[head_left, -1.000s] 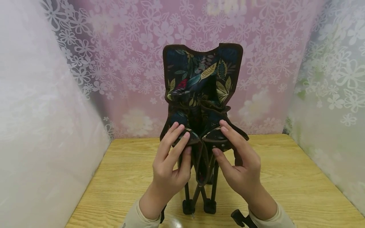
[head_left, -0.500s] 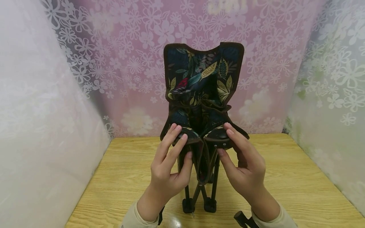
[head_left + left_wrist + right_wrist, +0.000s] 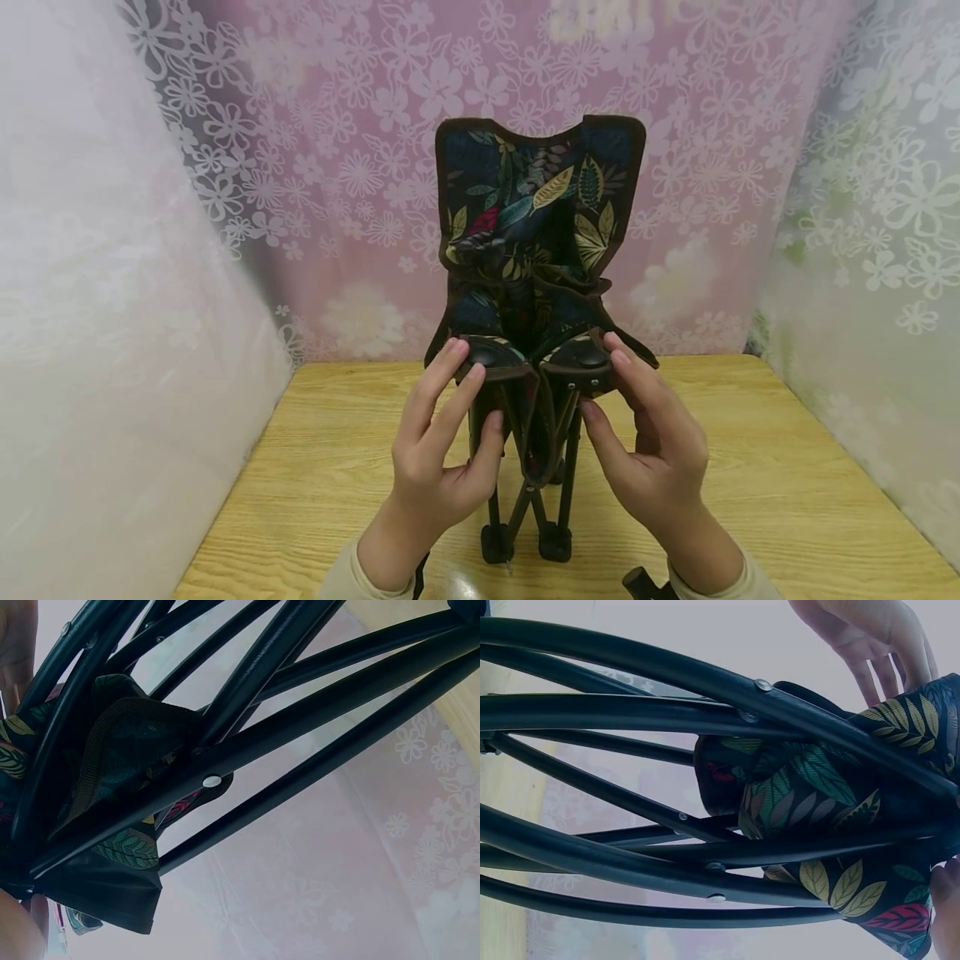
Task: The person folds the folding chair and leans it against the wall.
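A partly folded camping chair (image 3: 536, 192) with dark leaf-print fabric and brown edging stands upright on the table. Its two front seat corners sit close together, and the seat cloth sags between them. My left hand (image 3: 442, 467) is at the left front corner, fingertips on its top and outer edge, thumb underneath. At the right front corner, my right hand (image 3: 656, 446) holds in the same way, fingers over the outer side and thumb below. Black crossed tubes (image 3: 277, 742) with rivets run beneath the fabric in the left wrist view, and similar legs (image 3: 630, 712) show in the right wrist view.
The wood-grain table (image 3: 322, 517) carries the chair's black feet (image 3: 555, 542). Behind hangs a pink flowered curtain (image 3: 360, 225), with pale sheets (image 3: 112, 292) at both sides. A black wrist mount (image 3: 641, 583) sits by the right sleeve.
Both hands have shifted slightly apart and outward along the front corners, with more of the corner tops now showing. The chair stays nearly as it was.
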`<state>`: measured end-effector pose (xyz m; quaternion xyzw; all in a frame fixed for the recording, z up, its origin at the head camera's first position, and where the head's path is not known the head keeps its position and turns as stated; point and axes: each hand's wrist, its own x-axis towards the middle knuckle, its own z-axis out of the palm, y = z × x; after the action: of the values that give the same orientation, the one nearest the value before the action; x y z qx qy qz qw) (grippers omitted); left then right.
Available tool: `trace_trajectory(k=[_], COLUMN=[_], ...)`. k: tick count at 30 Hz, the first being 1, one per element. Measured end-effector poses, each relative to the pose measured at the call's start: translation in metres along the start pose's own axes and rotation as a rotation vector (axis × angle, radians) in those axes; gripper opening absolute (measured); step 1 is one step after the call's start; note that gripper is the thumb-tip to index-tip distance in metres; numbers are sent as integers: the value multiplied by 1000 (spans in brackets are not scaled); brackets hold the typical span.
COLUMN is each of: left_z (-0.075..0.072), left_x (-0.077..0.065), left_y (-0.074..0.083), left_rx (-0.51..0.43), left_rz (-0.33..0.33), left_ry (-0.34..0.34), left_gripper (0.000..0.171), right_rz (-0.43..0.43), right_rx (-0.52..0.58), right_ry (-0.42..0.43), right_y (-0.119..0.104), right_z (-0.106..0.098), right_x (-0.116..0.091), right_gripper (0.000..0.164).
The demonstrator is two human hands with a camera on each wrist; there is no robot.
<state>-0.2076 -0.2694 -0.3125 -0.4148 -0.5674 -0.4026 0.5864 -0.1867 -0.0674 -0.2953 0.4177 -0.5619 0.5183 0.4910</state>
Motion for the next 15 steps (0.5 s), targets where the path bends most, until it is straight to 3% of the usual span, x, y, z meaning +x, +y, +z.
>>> trace_trajectory(k=[8, 15], left_z=[-1, -1], left_x=[-3, -10], left_y=[-1, -1], left_rx=[28, 33], left_rz=[12, 6], left_ry=[28, 48], left_gripper=[37, 37], right_rz=[-38, -27], right_rx=[99, 91], right_ry=[66, 94], right_y=[0, 0], right_z=[1, 0], right_x=[-3, -6], right_gripper=[38, 33])
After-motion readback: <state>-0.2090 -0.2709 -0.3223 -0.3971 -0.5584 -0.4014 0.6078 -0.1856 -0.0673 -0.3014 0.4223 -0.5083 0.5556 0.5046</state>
